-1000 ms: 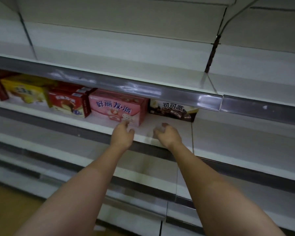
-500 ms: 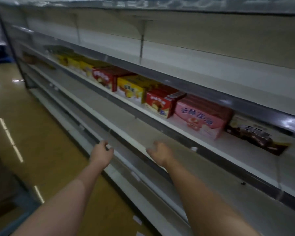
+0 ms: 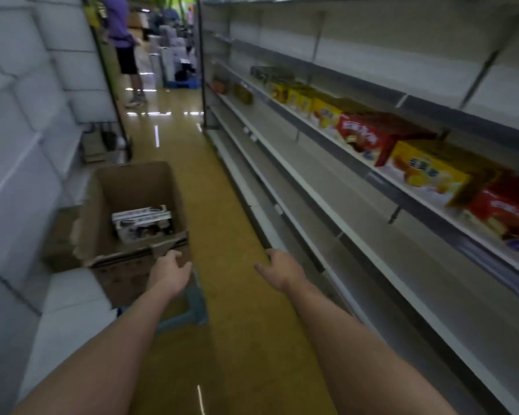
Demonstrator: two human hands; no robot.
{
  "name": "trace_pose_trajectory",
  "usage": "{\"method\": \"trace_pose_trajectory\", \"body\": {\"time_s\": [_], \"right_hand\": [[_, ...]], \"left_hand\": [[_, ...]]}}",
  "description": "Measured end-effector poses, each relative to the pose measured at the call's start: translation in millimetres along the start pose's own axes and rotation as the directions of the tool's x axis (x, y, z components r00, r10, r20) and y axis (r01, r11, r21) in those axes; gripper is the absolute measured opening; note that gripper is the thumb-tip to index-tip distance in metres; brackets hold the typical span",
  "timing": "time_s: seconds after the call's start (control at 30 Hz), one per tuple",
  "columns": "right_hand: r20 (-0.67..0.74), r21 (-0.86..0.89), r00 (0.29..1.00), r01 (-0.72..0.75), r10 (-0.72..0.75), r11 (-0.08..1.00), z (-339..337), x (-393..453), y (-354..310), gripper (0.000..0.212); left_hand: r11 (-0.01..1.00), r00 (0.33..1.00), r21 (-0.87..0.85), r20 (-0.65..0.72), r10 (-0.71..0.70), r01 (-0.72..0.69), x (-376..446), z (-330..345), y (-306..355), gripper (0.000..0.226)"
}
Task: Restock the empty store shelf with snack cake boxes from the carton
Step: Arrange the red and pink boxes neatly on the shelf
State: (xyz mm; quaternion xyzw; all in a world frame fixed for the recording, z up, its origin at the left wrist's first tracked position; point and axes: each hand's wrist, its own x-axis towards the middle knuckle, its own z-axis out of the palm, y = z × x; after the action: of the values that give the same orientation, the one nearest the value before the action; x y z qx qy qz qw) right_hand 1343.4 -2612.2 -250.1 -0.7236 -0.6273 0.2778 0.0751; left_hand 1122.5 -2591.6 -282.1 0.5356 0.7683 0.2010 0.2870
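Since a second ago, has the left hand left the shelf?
Yes. The left hand has pulled back from the shelf edge toward the carton.

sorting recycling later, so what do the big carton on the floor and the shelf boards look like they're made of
The carton looks like plain brown corrugated cardboard, matte, with worn, bent flaps. The shelf boards look like painted metal, pale and smooth, with a grey strip along the front edge; the blur leaves that open.

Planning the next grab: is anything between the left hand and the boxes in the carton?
Only the carton's near rim and its bent flap lie between the left hand and the boxes; the top is open.
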Motion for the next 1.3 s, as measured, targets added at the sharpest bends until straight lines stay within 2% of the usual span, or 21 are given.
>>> {"method": "trace_pose_trajectory", "body": {"time_s": [0.1,0.3,0.5,0.63,0.87,1.1,1.23,1.3], "right_hand": [[0.098,-0.015,0.994,0.046,-0.044,0.999,27.5,37.8,-55.0,0.065],[0.174,0.006,0.968,0.183,-0.181,0.983,55.8,106.0,-126.4,0.064],[0.215,-0.004,0.931,0.303,-0.295,0.953,62.8,191.0,-181.3,0.060],[0.222,-0.006,0.910,0.361,-0.350,0.933,54.8,256.6,-219.3,0.050],[0.307,0.027,0.902,0.310,-0.303,0.950,82.7,355.5,-253.4,0.050],[0.308,-0.068,0.886,0.383,-0.346,0.921,122.5,436.8,-277.5,0.039],[0.323,-0.097,0.887,0.378,-0.330,0.921,148.9,481.5,-292.9,0.041],[0.345,-0.124,0.888,0.364,-0.304,0.923,167.2,506.4,-300.7,0.049]], "left_hand": [[0.994,0.995,-0.060,-0.048,-0.090,0.087,33.6,-30.8,-44.0,0.040],[0.969,0.969,-0.161,-0.135,-0.208,0.186,84.9,-61.1,-92.4,0.038],[0.947,0.943,-0.201,-0.171,-0.284,0.249,160.1,-78.4,-107.1,0.043],[0.930,0.922,-0.188,-0.174,-0.347,0.315,227.7,-90.2,-108.1,0.041],[0.929,0.922,-0.132,-0.135,-0.364,0.347,319.8,-80.3,-106.6,0.045],[0.913,0.913,-0.094,-0.067,-0.404,0.397,401.6,-61.0,-129.0,0.050],[0.908,0.910,-0.062,-0.009,-0.415,0.414,453.1,-52.8,-142.2,0.053],[0.907,0.909,-0.055,0.018,-0.417,0.418,481.2,-47.0,-152.1,0.056]]}}
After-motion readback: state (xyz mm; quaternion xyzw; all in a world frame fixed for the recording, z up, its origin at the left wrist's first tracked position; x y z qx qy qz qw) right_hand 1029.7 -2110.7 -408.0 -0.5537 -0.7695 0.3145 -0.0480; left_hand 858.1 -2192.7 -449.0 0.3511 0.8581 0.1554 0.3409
